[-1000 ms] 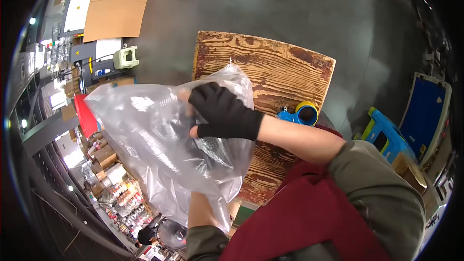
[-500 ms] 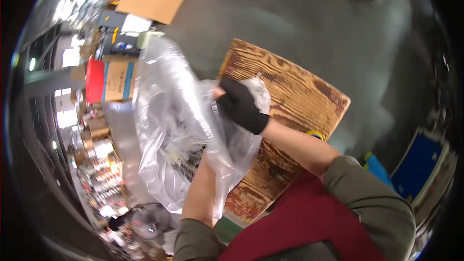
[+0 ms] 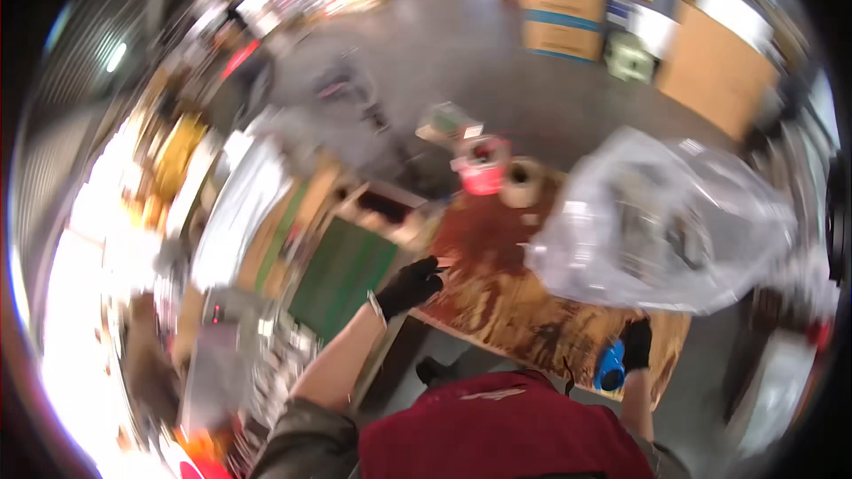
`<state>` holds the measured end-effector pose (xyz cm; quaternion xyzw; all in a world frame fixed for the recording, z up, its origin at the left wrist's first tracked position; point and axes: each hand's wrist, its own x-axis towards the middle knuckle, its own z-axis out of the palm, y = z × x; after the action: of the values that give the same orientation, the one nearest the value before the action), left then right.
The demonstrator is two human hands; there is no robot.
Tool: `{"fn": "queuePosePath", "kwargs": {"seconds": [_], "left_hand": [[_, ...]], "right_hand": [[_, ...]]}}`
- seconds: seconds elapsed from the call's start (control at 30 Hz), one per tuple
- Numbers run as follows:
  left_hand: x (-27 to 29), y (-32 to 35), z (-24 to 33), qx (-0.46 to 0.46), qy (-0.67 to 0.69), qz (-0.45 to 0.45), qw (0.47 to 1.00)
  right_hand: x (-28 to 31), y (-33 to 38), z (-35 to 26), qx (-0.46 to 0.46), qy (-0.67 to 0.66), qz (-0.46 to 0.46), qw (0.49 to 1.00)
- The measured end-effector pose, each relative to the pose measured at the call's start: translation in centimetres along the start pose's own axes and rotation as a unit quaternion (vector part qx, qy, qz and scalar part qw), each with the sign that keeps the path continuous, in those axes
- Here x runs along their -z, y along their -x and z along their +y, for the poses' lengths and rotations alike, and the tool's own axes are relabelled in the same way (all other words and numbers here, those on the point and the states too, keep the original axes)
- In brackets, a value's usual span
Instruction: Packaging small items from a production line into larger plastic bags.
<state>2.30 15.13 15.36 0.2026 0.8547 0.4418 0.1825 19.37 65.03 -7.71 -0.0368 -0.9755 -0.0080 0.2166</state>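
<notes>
Your two hands are both in black gloves. Your left hand (image 3: 410, 285) is out over the left edge of the surface (image 3: 497, 302), fingers loosely curled, grasping nothing; it may touch the edge, too blurred to tell. Your right hand (image 3: 635, 343) is at the near right edge of the surface, just beside one blue tape dispenser (image 3: 610, 366); whether it grips anything, cannot tell, the fingers are hidden. One big clear plastic bag (image 3: 661, 226) sits above the right part of the surface, puffed up, with dark stuff inside that is too blurred to count. The bag's lower edge is just above your right hand; contact is not clear. At the far edge of the surface are one red container (image 3: 483, 165) and one tape roll (image 3: 522, 183), just beside each other. Left of the surface is one green board (image 3: 342, 273), near your left hand. At the top, across the grey floor (image 3: 461, 44), two stacked cardboard boxes (image 3: 559, 18) stand under something red, and one flat cardboard sheet (image 3: 719, 66) stands to their right. The whole frame is motion-blurred.
</notes>
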Motion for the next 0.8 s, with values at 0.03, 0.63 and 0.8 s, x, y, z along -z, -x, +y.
{"fn": "queuePosePath", "kwargs": {"seconds": [0.03, 0.63, 0.8], "left_hand": [[1.8, 4.3, -8.2, 0.018, 0.051, 0.027, 0.998], [30.1, 55.3, -39.4, 0.421, -0.007, 0.723, 0.548], [30.2, 54.9, -36.1, 0.518, -0.359, 0.403, 0.663]], "right_hand": [[-0.6, -0.4, -3.6, -0.153, -0.287, -0.057, 0.944], [11.0, -6.7, -66.8, 0.524, -0.277, -0.547, 0.591], [11.2, -11.5, -67.9, 0.425, -0.282, -0.613, 0.604]]}}
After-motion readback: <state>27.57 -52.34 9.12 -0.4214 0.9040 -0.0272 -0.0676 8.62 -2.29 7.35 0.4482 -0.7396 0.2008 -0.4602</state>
